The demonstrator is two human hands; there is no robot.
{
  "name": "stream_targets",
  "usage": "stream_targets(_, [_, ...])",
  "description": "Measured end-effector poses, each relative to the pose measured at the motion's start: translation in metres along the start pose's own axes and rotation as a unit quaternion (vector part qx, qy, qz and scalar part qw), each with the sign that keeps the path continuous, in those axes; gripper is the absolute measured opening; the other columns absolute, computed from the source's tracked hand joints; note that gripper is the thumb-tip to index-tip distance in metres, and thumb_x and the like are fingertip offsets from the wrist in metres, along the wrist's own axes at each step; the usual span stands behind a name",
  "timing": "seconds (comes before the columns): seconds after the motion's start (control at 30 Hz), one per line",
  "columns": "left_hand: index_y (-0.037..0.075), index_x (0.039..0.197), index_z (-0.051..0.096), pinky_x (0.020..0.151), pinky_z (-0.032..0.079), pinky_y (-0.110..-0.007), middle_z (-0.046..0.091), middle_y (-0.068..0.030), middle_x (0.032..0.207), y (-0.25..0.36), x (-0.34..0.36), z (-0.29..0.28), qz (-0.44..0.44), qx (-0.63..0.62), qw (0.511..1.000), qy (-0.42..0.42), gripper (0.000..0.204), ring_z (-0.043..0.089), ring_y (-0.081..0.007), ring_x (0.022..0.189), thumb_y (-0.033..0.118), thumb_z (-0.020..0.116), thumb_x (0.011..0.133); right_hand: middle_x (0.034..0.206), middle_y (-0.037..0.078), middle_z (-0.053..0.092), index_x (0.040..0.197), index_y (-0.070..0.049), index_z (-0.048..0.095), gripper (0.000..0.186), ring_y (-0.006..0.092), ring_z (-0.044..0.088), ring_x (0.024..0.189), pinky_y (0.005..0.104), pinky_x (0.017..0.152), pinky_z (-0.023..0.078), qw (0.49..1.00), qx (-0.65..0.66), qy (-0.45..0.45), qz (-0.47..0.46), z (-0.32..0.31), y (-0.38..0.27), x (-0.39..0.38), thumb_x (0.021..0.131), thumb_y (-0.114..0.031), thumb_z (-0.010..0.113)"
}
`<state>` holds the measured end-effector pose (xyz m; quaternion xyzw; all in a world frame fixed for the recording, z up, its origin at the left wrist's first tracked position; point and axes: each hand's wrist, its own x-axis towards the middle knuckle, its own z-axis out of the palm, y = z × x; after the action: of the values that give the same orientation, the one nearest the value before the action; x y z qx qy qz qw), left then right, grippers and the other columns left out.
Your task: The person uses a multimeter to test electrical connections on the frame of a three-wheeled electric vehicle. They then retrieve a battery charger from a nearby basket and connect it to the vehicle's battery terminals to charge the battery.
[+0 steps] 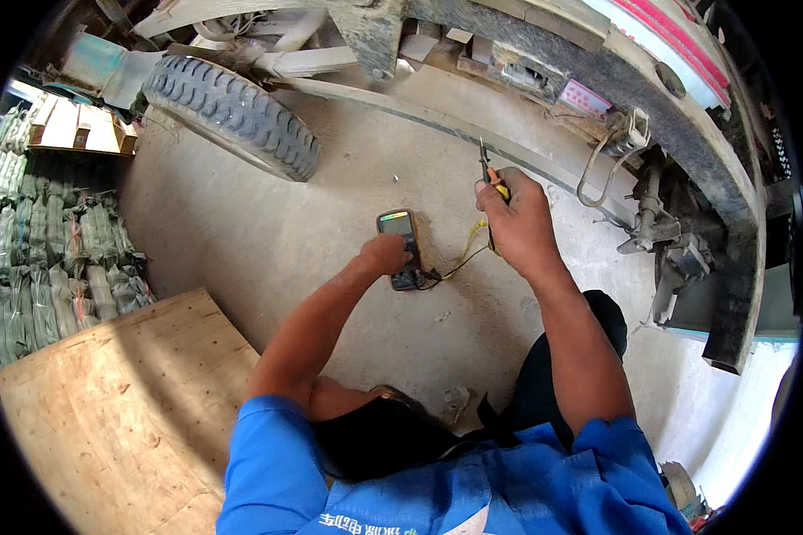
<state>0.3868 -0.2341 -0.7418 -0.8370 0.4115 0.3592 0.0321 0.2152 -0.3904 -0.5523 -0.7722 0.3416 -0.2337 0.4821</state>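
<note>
I have the meter (397, 226) lying on the floor (272, 209) near the middle of my view, its long axis running near to far, with the far end leaning slightly left. Its display faces up at that far end, too small for me to read.

My left hand (385, 256) is the nearer one: it comes in from the near left and covers part of the meter's face, fingers bent over it. I cannot tell whether those fingers grip, press or just rest.

My right hand (519, 218) is to the right of the meter and a little farther out, apart from it. Thumb and fingers are closed on a probe (485, 162), with orange and yellow pieces bunched in the same grip. The probe points far and slightly left, past the meter toward the long bar (401, 113); I cannot tell whether its tip touches anything. Leads (463, 264) cross the gap between the meter's near end and the right hand.

Around this I see a tyre (241, 116) far left, a board (125, 392) near left and a vehicle frame (678, 116) far right.
</note>
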Motion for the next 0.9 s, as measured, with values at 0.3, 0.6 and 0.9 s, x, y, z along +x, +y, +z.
stream_targets(0.3, [0.007, 0.095, 0.071, 0.079, 0.055, -0.045, 0.069, -0.0176, 0.099, -0.008, 0.024, 0.038, 0.011, 0.058, 0.998, 0.003, 0.024, 0.067, -0.0337, 0.096, 0.027, 0.071, 0.081, 0.066, 0.018, 0.059, 0.081, 0.003, 0.053, 0.026, 0.0278, 0.058, 0.060, 0.0404, 0.059, 0.045, 0.999, -0.014, -0.033, 0.004, -0.018, -0.006, -0.004, 0.091, -0.019, 0.062])
stream_targets(0.6, [0.005, 0.084, 0.070, 0.075, 0.056, -0.045, 0.070, -0.0189, 0.090, -0.002, 0.016, 0.038, 0.022, 0.049, 0.995, 0.080, 0.015, 0.068, -0.0352, 0.087, 0.015, 0.065, 0.074, 0.065, 0.016, 0.056, 0.088, 0.004, 0.057, 0.023, 0.0204, 0.056, 0.059, 0.0374, 0.057, 0.044, 0.997, -0.007, -0.071, 0.031, -0.027, -0.019, -0.011, 0.092, -0.018, 0.062])
stream_targets(0.9, [0.008, 0.082, 0.069, 0.073, 0.055, -0.044, 0.070, -0.0166, 0.086, -0.001, 0.012, 0.031, 0.098, 0.137, 0.983, 0.076, 0.011, 0.069, -0.0336, 0.085, 0.014, 0.065, 0.073, 0.067, 0.015, 0.058, 0.090, 0.004, 0.057, 0.021, 0.0196, 0.057, 0.061, 0.0366, 0.058, 0.045, 0.996, -0.038, -0.081, 0.007, -0.031, -0.023, -0.011, 0.093, -0.017, 0.061])
